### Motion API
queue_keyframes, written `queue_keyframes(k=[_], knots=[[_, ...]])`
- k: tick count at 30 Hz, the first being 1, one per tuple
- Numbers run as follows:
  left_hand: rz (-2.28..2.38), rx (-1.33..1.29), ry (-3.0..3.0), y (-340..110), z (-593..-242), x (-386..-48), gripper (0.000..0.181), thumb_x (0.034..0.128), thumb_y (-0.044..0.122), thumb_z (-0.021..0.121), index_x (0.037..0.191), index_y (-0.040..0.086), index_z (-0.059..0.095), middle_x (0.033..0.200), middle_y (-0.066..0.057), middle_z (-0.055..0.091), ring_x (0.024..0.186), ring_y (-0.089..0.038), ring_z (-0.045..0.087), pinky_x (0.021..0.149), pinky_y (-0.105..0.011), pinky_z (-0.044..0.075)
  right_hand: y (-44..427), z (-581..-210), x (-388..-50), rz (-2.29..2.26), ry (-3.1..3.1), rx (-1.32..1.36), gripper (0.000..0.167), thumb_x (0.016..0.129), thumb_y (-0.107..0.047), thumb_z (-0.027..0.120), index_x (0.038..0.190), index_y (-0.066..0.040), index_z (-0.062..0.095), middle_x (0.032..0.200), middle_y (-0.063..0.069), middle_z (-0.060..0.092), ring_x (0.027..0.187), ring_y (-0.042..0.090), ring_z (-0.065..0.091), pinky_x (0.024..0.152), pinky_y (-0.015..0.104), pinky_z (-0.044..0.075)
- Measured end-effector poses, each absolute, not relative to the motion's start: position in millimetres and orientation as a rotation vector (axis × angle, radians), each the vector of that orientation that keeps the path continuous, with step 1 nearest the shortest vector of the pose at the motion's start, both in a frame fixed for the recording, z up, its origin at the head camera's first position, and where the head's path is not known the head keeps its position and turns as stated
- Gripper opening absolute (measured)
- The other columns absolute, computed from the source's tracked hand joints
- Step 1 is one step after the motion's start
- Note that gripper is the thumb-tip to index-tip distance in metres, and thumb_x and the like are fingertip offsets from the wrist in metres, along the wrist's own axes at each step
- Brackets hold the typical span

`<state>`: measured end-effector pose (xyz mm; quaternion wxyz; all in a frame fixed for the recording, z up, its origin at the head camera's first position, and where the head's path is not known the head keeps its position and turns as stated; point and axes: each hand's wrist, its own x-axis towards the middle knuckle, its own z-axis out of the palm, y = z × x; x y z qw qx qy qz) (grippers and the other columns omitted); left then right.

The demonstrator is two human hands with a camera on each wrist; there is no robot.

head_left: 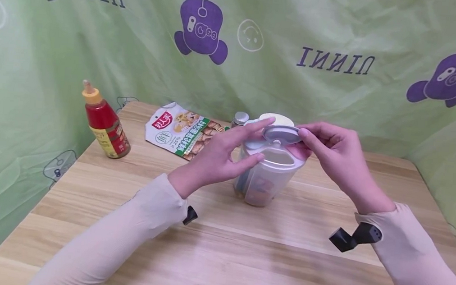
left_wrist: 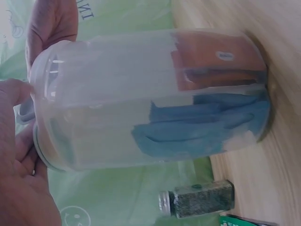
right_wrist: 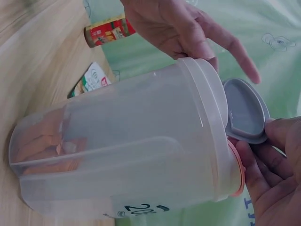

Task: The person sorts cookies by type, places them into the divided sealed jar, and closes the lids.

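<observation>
A clear plastic storage jar [head_left: 267, 182] with several flip lids stands upright on the wooden table. Its grey flip lid [right_wrist: 245, 110] is raised, and my right hand [head_left: 334, 158] pinches that lid's edge between thumb and fingers. On the other side my left hand [head_left: 220, 153] rests against the jar's top rim, fingers spread and fairly straight. In the left wrist view, orange packets [left_wrist: 216, 59] and blue packets [left_wrist: 207, 122] lie in separate compartments at the jar's bottom. A pink-rimmed lid [right_wrist: 239, 169] sits beside the grey one.
A red sauce bottle [head_left: 107, 127] with a yellow cap stands at the table's left. Between it and the jar lies a seasoning packet [head_left: 184, 132]. Behind the jar is a small spice bottle [left_wrist: 202, 198] with a silver cap. Green printed cloth [head_left: 138, 53] hangs around the table.
</observation>
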<state>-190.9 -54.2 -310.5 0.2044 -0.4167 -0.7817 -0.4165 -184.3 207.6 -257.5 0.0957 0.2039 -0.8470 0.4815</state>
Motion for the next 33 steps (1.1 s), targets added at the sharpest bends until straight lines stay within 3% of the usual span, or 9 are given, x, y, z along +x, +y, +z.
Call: queue_keyframes(k=[3,11,15,21,25,28,33], knots=[[-1.149,-1.094,-2.230,-50,-306,-189,0.058,0.1008,0.023,0.069,0.155,0.013,0.050,0.135,-0.009,0.072,0.121,-0.019,0.069,0.110,-0.032,0.055,209,-257,-184,1.432,-2.524,0.598,0.024,0.100,-0.019,0.072,0.116,-0.001,0.078,0.091,-0.013,0.080,0.076,0.004,0.073,0.069,0.016,0.060],[-1.209,-0.920,-2.354,-41,-286,-188,0.031,0.1057,0.026,0.064,0.133,0.013,0.073,0.118,-0.005,0.080,0.085,-0.015,0.066,0.076,-0.029,0.057,211,-254,-182,1.417,-2.544,0.641,0.022,0.100,-0.015,0.072,0.115,0.000,0.078,0.089,-0.012,0.080,0.074,0.005,0.073,0.068,0.017,0.061],[-1.244,-0.867,-2.396,-39,-283,-188,0.028,0.1049,0.025,0.065,0.124,0.010,0.078,0.116,-0.006,0.081,0.085,-0.014,0.069,0.075,-0.027,0.057,213,-252,-181,1.401,-2.573,0.670,0.020,0.100,-0.013,0.072,0.114,0.000,0.078,0.089,-0.011,0.080,0.073,0.006,0.072,0.066,0.017,0.060],[-1.292,-0.885,-2.469,-44,-280,-188,0.027,0.1042,0.027,0.067,0.125,0.015,0.078,0.114,-0.003,0.082,0.080,-0.015,0.062,0.071,-0.026,0.053,218,-252,-181,1.436,-2.584,0.783,0.017,0.099,-0.009,0.072,0.112,0.000,0.079,0.100,-0.012,0.082,0.076,0.006,0.074,0.069,0.017,0.061],[-1.287,-0.959,-2.542,-52,-277,-189,0.028,0.1024,0.027,0.070,0.128,0.020,0.077,0.126,0.000,0.078,0.108,-0.014,0.073,0.095,-0.030,0.060,222,-255,-181,1.449,-2.557,0.913,0.016,0.097,-0.002,0.072,0.111,0.000,0.080,0.112,-0.010,0.081,0.087,0.006,0.077,0.074,0.017,0.063],[-1.231,-1.017,-2.592,-57,-275,-190,0.029,0.1006,0.028,0.072,0.129,0.022,0.076,0.135,0.000,0.074,0.133,-0.015,0.066,0.116,-0.035,0.053,224,-259,-180,1.434,-2.523,1.013,0.021,0.095,0.004,0.072,0.114,0.000,0.080,0.115,-0.008,0.081,0.093,0.005,0.076,0.077,0.017,0.063],[-1.163,-1.112,-2.636,-62,-271,-192,0.033,0.0987,0.029,0.074,0.131,0.024,0.074,0.135,0.003,0.073,0.141,-0.014,0.059,0.124,-0.037,0.045,227,-265,-178,1.352,-2.467,1.147,0.028,0.091,0.012,0.072,0.115,0.000,0.079,0.115,-0.011,0.080,0.105,0.001,0.073,0.084,0.014,0.061]])
